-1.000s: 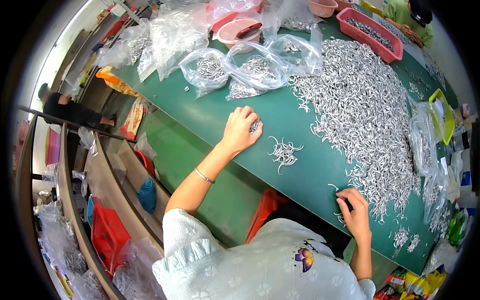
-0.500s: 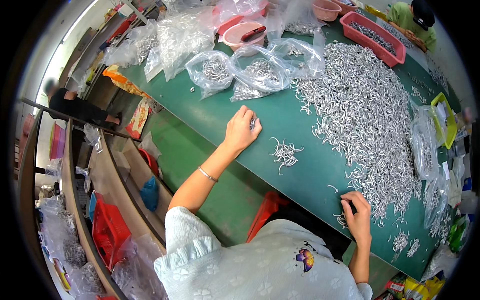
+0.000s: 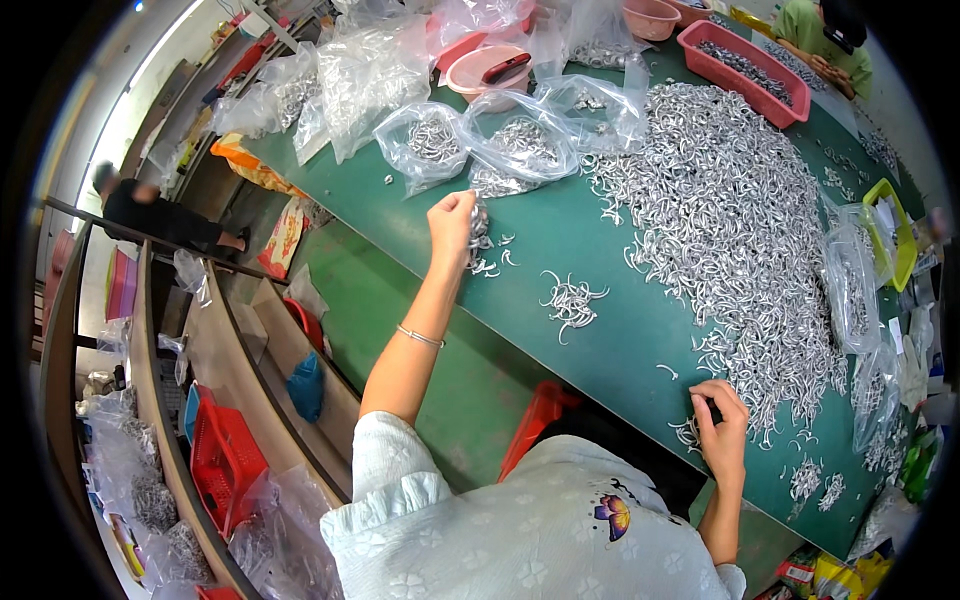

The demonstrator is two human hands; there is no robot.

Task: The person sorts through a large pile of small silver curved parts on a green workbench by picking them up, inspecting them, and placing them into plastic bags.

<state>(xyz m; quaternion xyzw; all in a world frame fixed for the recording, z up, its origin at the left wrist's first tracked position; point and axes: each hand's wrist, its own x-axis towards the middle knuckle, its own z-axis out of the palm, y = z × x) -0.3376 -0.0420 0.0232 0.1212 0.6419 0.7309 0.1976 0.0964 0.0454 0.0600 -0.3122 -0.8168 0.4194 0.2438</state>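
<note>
My left hand [image 3: 452,230] is closed at the table's near left part, thumb side up. Small curved silvery metal pieces [image 3: 481,228] show along its right side, and a few lie loose on the table just below it. My right hand [image 3: 724,425] rests at the near table edge with its fingers loosely bent and the thumb apart; I see nothing held in it. Beside it lie a few more pieces, next to a large heap of the same metal pieces [image 3: 730,230]. A small separate cluster [image 3: 573,303] sits between my two hands.
Clear plastic bags of pieces [image 3: 520,150] stand beyond my left hand. A pink bowl [image 3: 485,72] carries a red phone. A pink basket [image 3: 745,75] is at the far right, near another person in green [image 3: 825,45]. Shelving [image 3: 235,370] with a red basket flanks the left.
My left hand has moved left and slightly away from me and has turned; loose pieces now lie on the table beside it. My right hand has shifted slightly right, its fingers more bent.
</note>
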